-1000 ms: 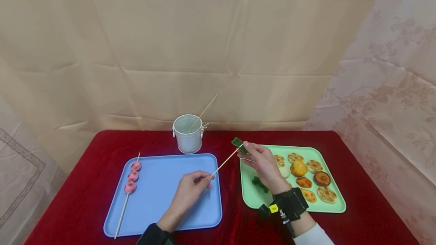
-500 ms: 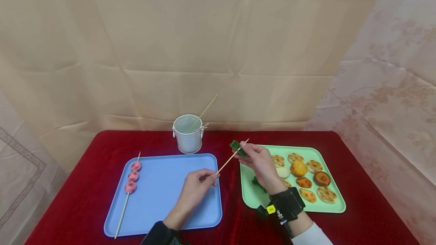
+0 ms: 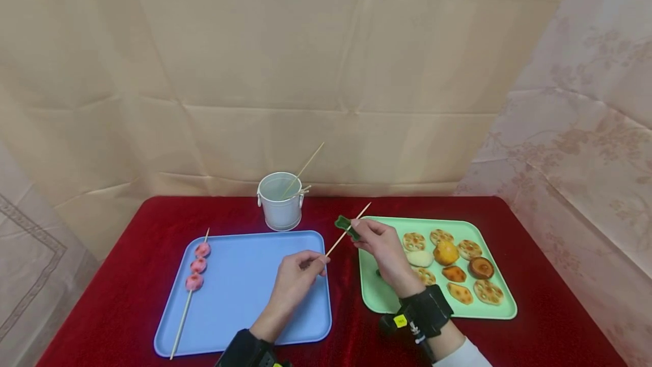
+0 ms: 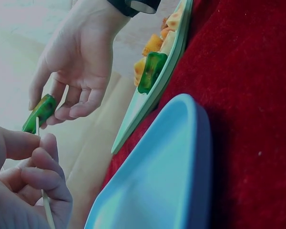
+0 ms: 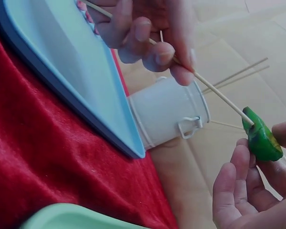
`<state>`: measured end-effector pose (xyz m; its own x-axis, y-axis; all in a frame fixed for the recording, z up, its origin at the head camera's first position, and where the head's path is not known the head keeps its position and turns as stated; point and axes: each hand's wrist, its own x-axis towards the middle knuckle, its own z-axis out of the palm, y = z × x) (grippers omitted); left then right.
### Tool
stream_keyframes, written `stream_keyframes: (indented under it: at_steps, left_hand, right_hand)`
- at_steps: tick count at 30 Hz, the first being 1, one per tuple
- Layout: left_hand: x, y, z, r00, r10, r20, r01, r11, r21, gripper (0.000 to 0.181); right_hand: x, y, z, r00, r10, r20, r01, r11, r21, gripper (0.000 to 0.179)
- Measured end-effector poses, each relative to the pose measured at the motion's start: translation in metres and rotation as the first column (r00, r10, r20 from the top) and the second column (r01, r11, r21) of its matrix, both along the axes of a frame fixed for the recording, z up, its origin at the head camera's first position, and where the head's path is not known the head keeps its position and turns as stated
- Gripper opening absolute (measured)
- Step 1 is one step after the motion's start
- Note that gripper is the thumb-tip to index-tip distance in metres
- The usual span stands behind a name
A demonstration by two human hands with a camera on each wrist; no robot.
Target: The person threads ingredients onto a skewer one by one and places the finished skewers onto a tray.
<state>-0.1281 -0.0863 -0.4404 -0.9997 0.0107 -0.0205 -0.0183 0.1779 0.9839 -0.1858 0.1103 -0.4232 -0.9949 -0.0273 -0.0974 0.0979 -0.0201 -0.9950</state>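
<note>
Left hand (image 3: 297, 277): we pinch the thin wooden skewer (image 5: 222, 97), lower frame centre.
Right hand (image 3: 385, 249): holds the glossy green pepper-like piece (image 5: 263, 142).
Threading: we'd push straight, gently.

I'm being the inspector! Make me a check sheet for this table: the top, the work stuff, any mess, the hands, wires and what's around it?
Surface: red cloth, bearing a blue tray and a light green tray.
Job's things: bamboo skewer through a green pepper piece, tip showing past it; three pink balls on another stick; lotus root slices; mushroom; white bucket with sticks.
Clutter: nothing seen.
Grippers: left hand pinches the skewer; right hand pinches the pepper.
Cables: dark cord-like piece by the right wristband; cannot tell if it's a cable.
Surroundings: beige drape behind, patterned drape at right.
</note>
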Motion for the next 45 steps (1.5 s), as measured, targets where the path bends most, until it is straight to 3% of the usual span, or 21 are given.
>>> stream_keyframes:
  at_steps: [9, 26, 39, 45]
  left_hand:
    - [0.0, -0.001, -0.002, 1.0, -0.003, 0.024, 0.002, 0.998, 0.065, 0.019]
    - [-0.004, 0.001, -0.002, 0.997, -0.002, 0.08, -0.005, 0.997, 0.08, 0.021]
    - [-0.002, 0.003, -0.001, 0.997, 0.019, 0.07, -0.026, 0.993, 0.115, 0.022]
    - [0.0, -0.003, -0.002, 0.997, 0.026, 0.066, -0.033, 0.994, 0.1, 0.02]
  right_hand:
    - [0.006, -0.006, -0.001, 0.995, 0.103, -0.01, -0.102, 0.99, 0.099, 0.03]
    - [0.012, -0.015, -0.006, 0.977, 0.214, 0.007, -0.212, 0.962, 0.173, 0.028]
    - [0.01, -0.01, -0.003, 0.971, 0.236, -0.038, -0.223, 0.952, 0.209, 0.033]
    - [0.001, 0.015, 0.01, 0.971, 0.227, -0.079, -0.192, 0.929, 0.315, 0.033]
